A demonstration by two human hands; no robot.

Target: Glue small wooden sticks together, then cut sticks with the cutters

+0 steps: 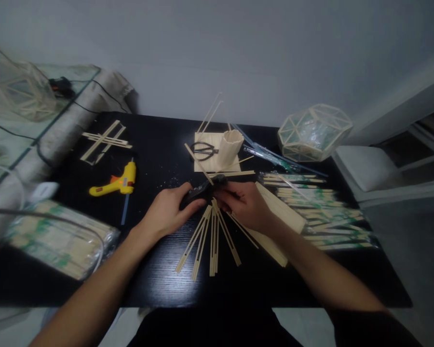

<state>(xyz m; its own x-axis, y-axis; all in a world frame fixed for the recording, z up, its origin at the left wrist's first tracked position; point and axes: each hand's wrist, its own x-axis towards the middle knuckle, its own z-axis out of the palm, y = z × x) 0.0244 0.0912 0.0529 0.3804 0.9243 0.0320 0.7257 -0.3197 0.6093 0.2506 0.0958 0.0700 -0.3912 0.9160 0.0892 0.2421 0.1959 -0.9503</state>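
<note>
My left hand (169,207) is closed round a black hand tool (198,191), whose exact kind is too dark to make out. Close beside it, my right hand (248,205) has its fingers pinched at the tool's far end. A thin wooden stick (198,164) slants from beyond the tool into that grip, and the contact point is hidden. Below both hands, several slotted wooden strips (214,246) fan out on the black table. Just beyond the hands lies a square wooden board (198,166), bearing black-handled scissors (203,151) and an upright wooden tube (230,149).
A yellow glue gun (119,182) lies left, near crossed wooden sticks (104,140). Wrapped bundles of wood (61,238) lie at the front left, and more wrapped sticks (311,202) at right. Wooden sheets (278,221) sit under my right forearm. A geometric frame (314,132) stands back right.
</note>
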